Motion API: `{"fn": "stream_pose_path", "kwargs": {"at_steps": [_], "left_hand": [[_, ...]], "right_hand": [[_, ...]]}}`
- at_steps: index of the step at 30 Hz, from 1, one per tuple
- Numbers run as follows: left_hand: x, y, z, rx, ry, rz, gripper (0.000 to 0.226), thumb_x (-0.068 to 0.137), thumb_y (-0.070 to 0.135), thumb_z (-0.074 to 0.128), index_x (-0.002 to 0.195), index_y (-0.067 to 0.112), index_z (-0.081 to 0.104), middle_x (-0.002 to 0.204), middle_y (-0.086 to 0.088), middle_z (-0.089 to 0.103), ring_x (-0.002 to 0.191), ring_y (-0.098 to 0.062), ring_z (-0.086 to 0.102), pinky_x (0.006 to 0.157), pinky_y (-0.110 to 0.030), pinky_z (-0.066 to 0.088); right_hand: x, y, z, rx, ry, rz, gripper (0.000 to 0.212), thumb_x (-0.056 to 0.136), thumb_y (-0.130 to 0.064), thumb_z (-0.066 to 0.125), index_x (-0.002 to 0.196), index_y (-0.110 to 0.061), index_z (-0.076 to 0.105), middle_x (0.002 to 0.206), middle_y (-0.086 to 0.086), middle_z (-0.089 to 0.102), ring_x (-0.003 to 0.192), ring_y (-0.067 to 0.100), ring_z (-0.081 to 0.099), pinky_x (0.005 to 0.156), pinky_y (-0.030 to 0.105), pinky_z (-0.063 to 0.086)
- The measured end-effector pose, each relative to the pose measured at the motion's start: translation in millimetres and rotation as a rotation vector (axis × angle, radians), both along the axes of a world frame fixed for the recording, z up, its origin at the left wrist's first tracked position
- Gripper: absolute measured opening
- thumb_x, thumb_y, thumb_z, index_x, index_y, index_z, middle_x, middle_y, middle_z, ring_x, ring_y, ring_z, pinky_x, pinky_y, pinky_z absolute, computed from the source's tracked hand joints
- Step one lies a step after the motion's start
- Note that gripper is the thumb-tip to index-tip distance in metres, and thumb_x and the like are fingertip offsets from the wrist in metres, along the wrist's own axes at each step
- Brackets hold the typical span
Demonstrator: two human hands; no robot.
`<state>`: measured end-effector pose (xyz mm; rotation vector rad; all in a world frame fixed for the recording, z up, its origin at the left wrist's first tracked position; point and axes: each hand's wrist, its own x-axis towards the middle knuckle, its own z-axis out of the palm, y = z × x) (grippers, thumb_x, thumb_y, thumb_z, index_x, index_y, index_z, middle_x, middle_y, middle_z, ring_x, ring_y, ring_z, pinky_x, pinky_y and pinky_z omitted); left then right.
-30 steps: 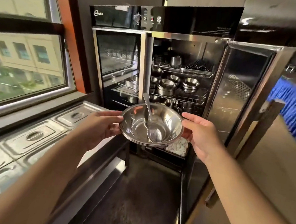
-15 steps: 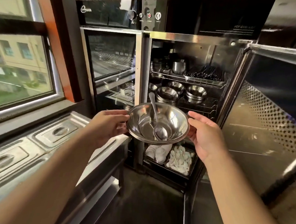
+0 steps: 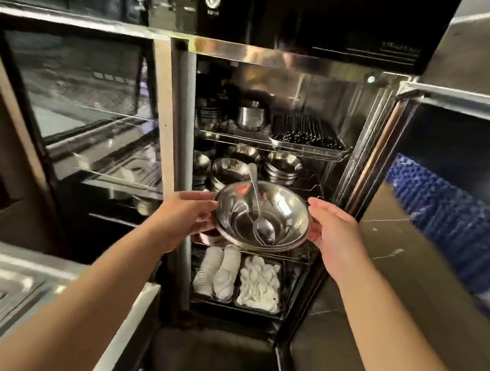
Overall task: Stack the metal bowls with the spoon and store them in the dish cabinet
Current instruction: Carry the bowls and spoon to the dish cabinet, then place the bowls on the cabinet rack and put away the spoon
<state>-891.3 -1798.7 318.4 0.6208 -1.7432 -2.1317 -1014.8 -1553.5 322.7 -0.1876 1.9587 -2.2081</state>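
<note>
I hold a stack of shiny metal bowls [image 3: 287, 213] with both hands, just in front of the open right half of the dish cabinet [image 3: 301, 60]. My left hand [image 3: 185, 216] grips the left rim and my right hand [image 3: 335, 235] cups the right rim. A metal spoon [image 3: 260, 214] lies inside the top bowl, its handle leaning toward the cabinet. The stack hovers at the front of a wire shelf [image 3: 299, 256], below the shelf that carries more stacked metal bowls [image 3: 283, 167].
The cabinet's right door [image 3: 450, 145] stands open on the right. The top shelf holds a tray of dark chopsticks [image 3: 306, 131] and metal cups [image 3: 251, 117]. White spoons and dishes [image 3: 258, 285] fill the bottom trays. A steel counter [image 3: 20, 281] lies at the left.
I have moved closer to the cabinet. The bowls with the spoon have gone forward and down, from in front of the bowl shelf to the shelf below it.
</note>
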Motion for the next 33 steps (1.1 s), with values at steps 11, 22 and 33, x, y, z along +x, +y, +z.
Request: {"fn": "stream_pose_path", "kwargs": {"at_steps": [11, 22, 33], "left_hand": [[-124.2, -51.1, -10.6, 0.002, -0.042, -0.23, 0.027, 0.09, -0.001, 0.065, 0.116, 0.004, 0.066, 0.091, -0.014, 0.074, 0.07, -0.017, 0.072, 0.059, -0.025, 0.058], [-219.8, -65.3, -49.5, -0.012, -0.148, -0.209, 0.034, 0.089, 0.002, 0.067, 0.123, 0.004, 0.062, 0.091, -0.014, 0.076, 0.063, -0.014, 0.074, 0.053, -0.021, 0.055], [-338.1, -45.9, -88.9, -0.015, -0.249, -0.134, 0.039, 0.09, 0.012, 0.07, 0.127, 0.008, 0.059, 0.103, -0.015, 0.074, 0.075, -0.021, 0.075, 0.066, -0.032, 0.062]], "right_hand": [[-78.0, -35.6, -17.2, 0.093, -0.017, -0.21, 0.017, 0.095, -0.013, 0.066, 0.099, -0.027, 0.075, 0.107, 0.008, 0.077, 0.099, 0.026, 0.072, 0.081, 0.04, 0.06], [-176.0, -60.7, -51.5, 0.186, -0.029, -0.216, 0.01, 0.091, -0.026, 0.07, 0.098, -0.03, 0.076, 0.09, -0.009, 0.079, 0.09, 0.014, 0.074, 0.071, 0.03, 0.057], [-302.7, -68.3, -100.8, 0.277, -0.054, -0.17, 0.018, 0.094, -0.029, 0.065, 0.11, -0.033, 0.072, 0.108, -0.019, 0.066, 0.097, -0.004, 0.057, 0.083, 0.027, 0.049]]}}
